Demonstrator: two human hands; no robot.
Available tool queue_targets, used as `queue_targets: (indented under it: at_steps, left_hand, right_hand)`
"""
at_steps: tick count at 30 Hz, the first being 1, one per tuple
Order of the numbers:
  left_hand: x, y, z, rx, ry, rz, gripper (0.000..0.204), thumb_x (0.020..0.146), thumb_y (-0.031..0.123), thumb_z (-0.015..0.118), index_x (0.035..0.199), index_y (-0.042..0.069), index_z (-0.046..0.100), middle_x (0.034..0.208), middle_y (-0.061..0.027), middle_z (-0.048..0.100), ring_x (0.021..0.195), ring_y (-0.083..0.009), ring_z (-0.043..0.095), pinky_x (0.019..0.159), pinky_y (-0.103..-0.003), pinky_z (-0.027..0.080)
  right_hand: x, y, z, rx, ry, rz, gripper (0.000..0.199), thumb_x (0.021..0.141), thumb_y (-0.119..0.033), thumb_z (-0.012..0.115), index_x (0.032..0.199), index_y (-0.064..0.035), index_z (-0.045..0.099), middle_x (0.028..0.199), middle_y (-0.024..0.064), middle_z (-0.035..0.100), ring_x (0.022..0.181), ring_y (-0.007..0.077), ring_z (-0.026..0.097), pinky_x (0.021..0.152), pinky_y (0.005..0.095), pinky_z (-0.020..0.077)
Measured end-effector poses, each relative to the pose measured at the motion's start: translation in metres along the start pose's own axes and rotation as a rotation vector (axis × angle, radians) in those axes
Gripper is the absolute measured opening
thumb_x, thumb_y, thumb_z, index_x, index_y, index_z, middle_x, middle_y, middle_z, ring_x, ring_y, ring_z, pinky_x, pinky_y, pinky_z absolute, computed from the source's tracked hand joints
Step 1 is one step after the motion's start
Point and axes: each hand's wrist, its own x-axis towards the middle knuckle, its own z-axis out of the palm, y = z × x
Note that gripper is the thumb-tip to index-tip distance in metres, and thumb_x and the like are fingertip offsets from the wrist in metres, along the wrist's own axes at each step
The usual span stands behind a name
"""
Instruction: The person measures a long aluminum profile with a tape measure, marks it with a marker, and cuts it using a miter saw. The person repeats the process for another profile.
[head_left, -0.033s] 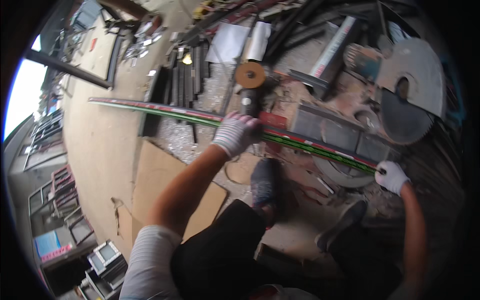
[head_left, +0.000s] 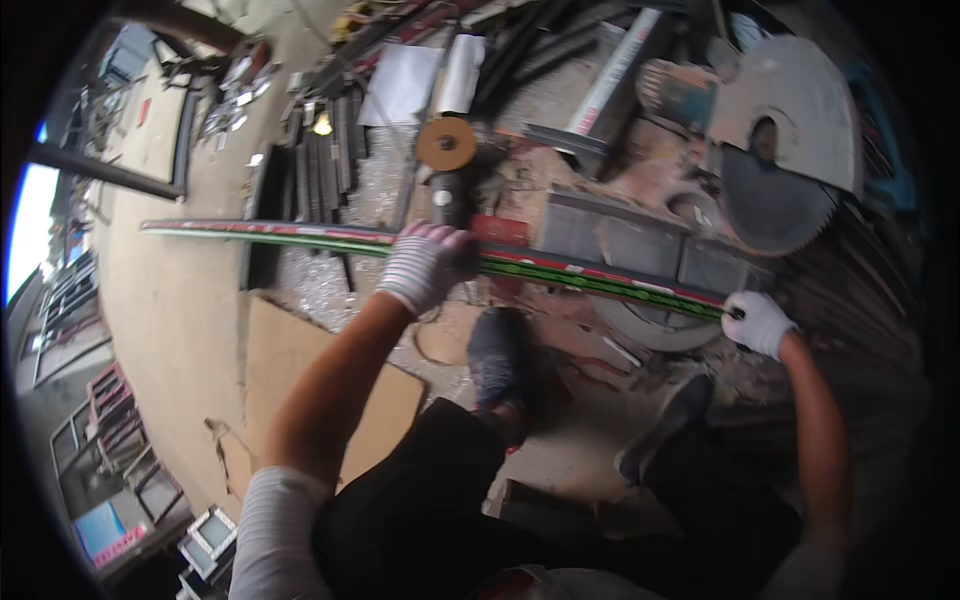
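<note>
A long, thin profile bar [head_left: 600, 284], striped red, dark and green, stretches across in front of me, its left end far out over the floor. My left hand [head_left: 425, 265], in a white glove with pinkish fingertips, is closed round it near the middle. At the bar's right end my gloved right hand [head_left: 762, 322] has its fingers closed on the tip. Just beyond the left hand lies an angle grinder [head_left: 452, 200] with an orange-brown disc [head_left: 447, 146]. The bar passes over the near side of the grey base [head_left: 640, 245] of a cut-off saw.
A large toothed saw blade [head_left: 775, 205] under a grey guard [head_left: 800, 110] stands at the right. Dark metal profiles [head_left: 325, 165] lie beyond the bar, near white sheets [head_left: 402, 85]. Flat cardboard [head_left: 375, 425] lies by my left arm. My shoes [head_left: 495, 355] are close below the bar.
The whole scene has shifted left in the picture, as my head has turned slightly. Both hands keep their hold on the bar, which lies a little more level in view.
</note>
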Motion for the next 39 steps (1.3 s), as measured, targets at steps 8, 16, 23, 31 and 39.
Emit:
queue_targets:
  at_steps: [8,16,23,31,39]
  left_hand:
    - [0.034,0.053,0.035,-0.142,-0.085,0.032,0.066,0.068,0.021,0.088,0.127,0.007,0.063,0.117,-0.0152,0.069,0.113,-0.0391,0.062,0.104,-0.048,0.047]
    - [0.036,0.053,0.039,-0.146,-0.11,0.062,0.068,0.068,0.018,0.089,0.129,0.005,0.063,0.119,-0.0151,0.069,0.11,-0.0378,0.062,0.102,-0.047,0.047]
    - [0.038,0.052,0.031,-0.083,-0.179,0.062,0.067,0.07,0.02,0.087,0.13,0.005,0.061,0.119,-0.0145,0.069,0.111,-0.0379,0.062,0.103,-0.048,0.046]
    - [0.046,0.054,0.028,-0.04,-0.233,0.106,0.065,0.071,0.022,0.087,0.127,0.003,0.062,0.117,-0.016,0.069,0.111,-0.0389,0.062,0.1,-0.049,0.047]
    - [0.052,0.058,0.025,-0.004,-0.295,0.108,0.063,0.073,0.024,0.087,0.127,0.003,0.062,0.117,-0.0166,0.07,0.109,-0.0402,0.063,0.097,-0.049,0.049]
  right_hand:
    - [-0.065,0.045,-0.014,0.057,-0.186,0.387,0.034,0.087,-0.029,0.069,0.109,-0.0034,0.073,0.09,0.0205,0.074,0.084,0.0351,0.072,0.078,0.0432,0.055]
    - [-0.071,0.043,-0.005,0.027,-0.152,0.407,0.028,0.085,-0.028,0.07,0.102,-0.0068,0.073,0.094,0.0179,0.075,0.087,0.0348,0.071,0.08,0.0422,0.0546]
    - [-0.061,0.037,-0.009,0.016,-0.176,0.412,0.03,0.082,-0.028,0.069,0.102,-0.0062,0.075,0.097,0.0196,0.075,0.088,0.0362,0.072,0.08,0.0432,0.0554]
    - [-0.061,0.039,-0.007,-0.008,-0.172,0.428,0.03,0.083,-0.028,0.07,0.102,-0.0054,0.073,0.095,0.0201,0.074,0.089,0.0376,0.071,0.079,0.0438,0.055]
    - [-0.061,0.045,-0.004,-0.002,-0.166,0.407,0.032,0.083,-0.03,0.072,0.103,-0.0049,0.072,0.096,0.0198,0.074,0.091,0.0378,0.071,0.081,0.0437,0.0549]
